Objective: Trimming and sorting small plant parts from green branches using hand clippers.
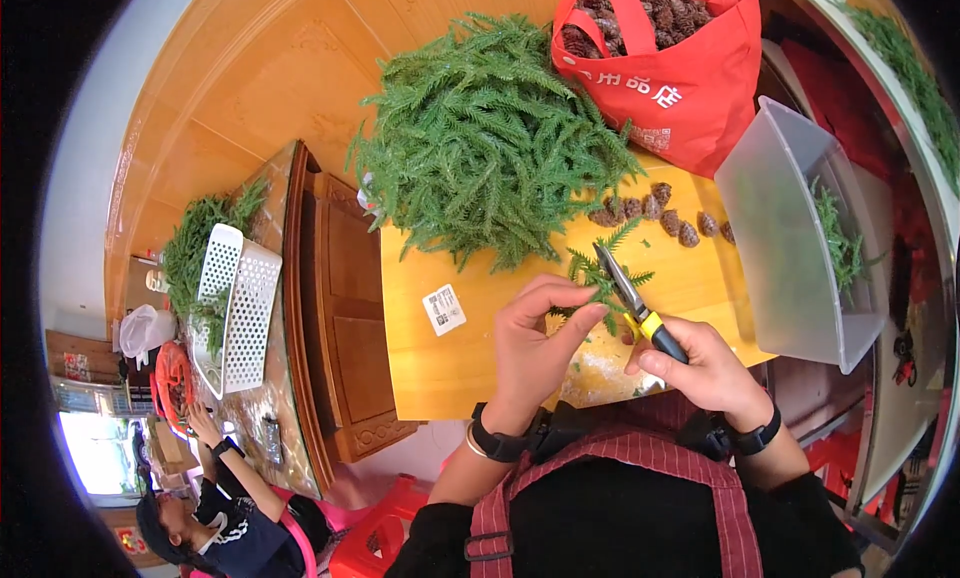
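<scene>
My left hand [535,338] is closed in a pinch, thumb and forefinger together at a small green sprig [628,240]. Its stem is partly hidden by the fingers. My right hand [695,363] is wrapped around pruning snips [630,293] with black and yellow handles; their pointed metal blades lie across the sprig, pointing away from me. Beyond my hands, a big heap of green fir-like sprigs [485,143] covers the far part of the yellow tabletop [430,373]. Several brown pine cones [688,235] lie in a loose row right of the heap.
A red bag [665,98] full of pine cones stands at the back right. A clear plastic bin [790,228] holding some sprigs is to the right. On the left, a white perforated basket [250,318] rests on a side counter, where another person [225,518] sits. A red stool [385,533] is below.
</scene>
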Motion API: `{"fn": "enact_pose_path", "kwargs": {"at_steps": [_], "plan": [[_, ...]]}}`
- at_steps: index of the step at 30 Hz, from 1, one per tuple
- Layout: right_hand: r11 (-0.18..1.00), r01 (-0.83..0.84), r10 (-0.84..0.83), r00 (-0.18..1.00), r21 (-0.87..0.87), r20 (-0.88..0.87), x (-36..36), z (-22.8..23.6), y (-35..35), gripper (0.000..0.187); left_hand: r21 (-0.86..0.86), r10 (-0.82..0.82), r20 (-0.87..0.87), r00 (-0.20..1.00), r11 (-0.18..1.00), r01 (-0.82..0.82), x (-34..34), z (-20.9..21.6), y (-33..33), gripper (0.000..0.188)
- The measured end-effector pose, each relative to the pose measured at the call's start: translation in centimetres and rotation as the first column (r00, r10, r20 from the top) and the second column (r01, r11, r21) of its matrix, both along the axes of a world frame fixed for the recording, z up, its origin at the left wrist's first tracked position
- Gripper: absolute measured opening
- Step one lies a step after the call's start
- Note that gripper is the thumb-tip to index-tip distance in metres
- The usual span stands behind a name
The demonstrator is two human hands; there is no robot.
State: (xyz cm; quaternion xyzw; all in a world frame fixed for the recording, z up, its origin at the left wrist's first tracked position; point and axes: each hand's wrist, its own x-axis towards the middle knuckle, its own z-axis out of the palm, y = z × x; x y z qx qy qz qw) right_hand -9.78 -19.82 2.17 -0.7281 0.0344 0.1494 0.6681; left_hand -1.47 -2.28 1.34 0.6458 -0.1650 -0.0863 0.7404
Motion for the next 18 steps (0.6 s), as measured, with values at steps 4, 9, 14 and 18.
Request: {"fn": "enact_pose_path", "kwargs": {"at_steps": [4,9,14,18], "plan": [[0.955,0.013,0.029,0.990,-0.297,0.138,0.5,0.6,0.3,0.025,0.060,0.002,0.054,0.999,0.998,-0.006,0.1,0.0,0.0,0.014],[0.873,0.148,0.004,0.951,-0.465,0.311,0.9,0.0,1.2,0.027,0.147,0.012,0.104,0.995,0.989,-0.027,0.2,0.1,0.1,0.013],[0.852,0.191,0.045,0.901,-0.488,0.431,1.2,-0.3,1.2,0.028,0.237,0.007,0.164,0.986,0.970,-0.046,0.2,0.2,0.2,0.012],[0.791,0.253,0.072,0.866,-0.557,0.495,1.4,-0.3,1.3,0.026,0.286,-0.016,0.186,0.982,0.957,-0.039,0.3,0.1,0.2,0.012]]}}
